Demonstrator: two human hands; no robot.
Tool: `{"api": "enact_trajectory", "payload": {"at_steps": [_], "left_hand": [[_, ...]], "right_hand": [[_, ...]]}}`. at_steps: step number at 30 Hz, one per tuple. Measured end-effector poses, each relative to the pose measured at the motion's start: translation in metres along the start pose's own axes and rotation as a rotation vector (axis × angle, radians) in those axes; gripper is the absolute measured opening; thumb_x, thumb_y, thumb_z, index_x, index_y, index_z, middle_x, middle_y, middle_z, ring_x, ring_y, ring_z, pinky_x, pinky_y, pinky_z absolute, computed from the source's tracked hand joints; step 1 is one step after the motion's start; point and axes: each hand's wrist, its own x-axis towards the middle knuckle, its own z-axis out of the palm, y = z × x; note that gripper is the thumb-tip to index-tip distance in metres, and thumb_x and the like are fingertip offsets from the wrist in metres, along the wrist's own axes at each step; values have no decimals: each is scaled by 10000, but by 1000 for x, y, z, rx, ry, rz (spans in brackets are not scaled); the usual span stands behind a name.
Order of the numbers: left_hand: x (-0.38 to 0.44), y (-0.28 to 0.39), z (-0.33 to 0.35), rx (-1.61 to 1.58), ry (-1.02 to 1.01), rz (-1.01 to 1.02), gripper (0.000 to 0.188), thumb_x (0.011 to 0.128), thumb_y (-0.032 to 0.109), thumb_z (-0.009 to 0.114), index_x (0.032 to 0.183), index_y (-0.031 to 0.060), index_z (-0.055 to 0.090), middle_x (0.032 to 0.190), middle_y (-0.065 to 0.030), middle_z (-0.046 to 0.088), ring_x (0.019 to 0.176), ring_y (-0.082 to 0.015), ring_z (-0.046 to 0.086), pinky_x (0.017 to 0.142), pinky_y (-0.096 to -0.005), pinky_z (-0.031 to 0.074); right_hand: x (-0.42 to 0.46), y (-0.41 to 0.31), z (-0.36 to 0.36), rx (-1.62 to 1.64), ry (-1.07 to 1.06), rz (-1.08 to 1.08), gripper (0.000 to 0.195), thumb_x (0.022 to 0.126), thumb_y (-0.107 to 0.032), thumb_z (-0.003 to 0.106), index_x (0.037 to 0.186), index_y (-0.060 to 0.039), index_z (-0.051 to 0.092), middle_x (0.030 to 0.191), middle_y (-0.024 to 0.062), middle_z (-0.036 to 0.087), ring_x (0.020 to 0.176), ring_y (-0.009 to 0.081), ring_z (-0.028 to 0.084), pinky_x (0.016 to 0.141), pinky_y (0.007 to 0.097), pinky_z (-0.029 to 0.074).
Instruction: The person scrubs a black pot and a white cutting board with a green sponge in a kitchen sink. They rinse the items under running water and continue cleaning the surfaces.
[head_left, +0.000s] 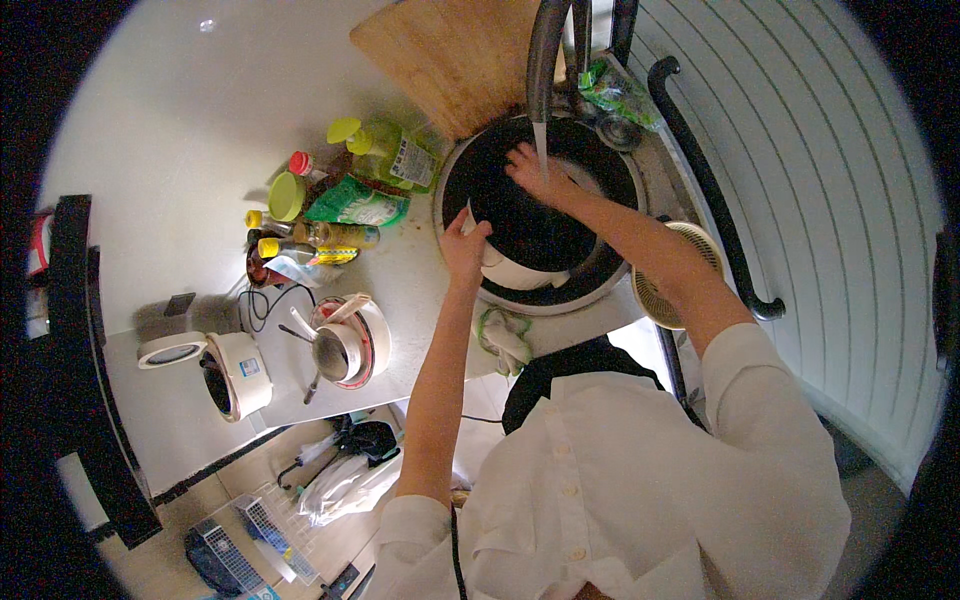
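Observation:
A round dark sink (459, 169) is set in the counter before me, with a wide pan (517, 276) in it, dark inside and pale outside. My left hand (465, 244) grips the pan's rim at its left side. Water runs from the dark faucet (545, 67) over my right hand (536, 176), which reaches over the far part of the pan with its fingers apart. Whether it touches the pan cannot be told. A pale cloth (506, 339) with a green edge lies at the sink's near edge.
A wooden cutting board (450, 56) leans behind the sink. Left of it stand a green pump bottle (397, 157) and several other bottles. Farther left are a small saucepan (335, 354) on stacked dishes and an open-lidded rice cooker (251, 375). A woven basket (645, 300) sits at right.

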Motion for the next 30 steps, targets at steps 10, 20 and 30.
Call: {"api": "enact_trajectory", "payload": {"at_steps": [10,20,30], "left_hand": [[11,-13,-6,64,91,119,467,597,50,582,1033,-48,447,880,-112,543,732,-152,514,636,-242,415],[21,-20,5,171,90,152,418,596,28,601,991,-40,478,774,-86,557,635,-140,522,613,-255,423],[23,-28,-10,308,143,202,479,561,124,595,990,-55,479,932,-184,524,779,-230,519,817,-314,339]], "right_hand": [[-60,36,49,374,-382,234,159,666,-181,490,733,-42,531,614,100,503,565,230,481,519,353,391],[-50,29,67,1963,-296,707,154,589,-157,509,494,-104,401,545,5,442,499,140,435,419,285,336],[-31,-9,10,1693,-191,997,247,581,-131,594,789,-13,533,749,112,561,702,235,531,630,335,432]]}}
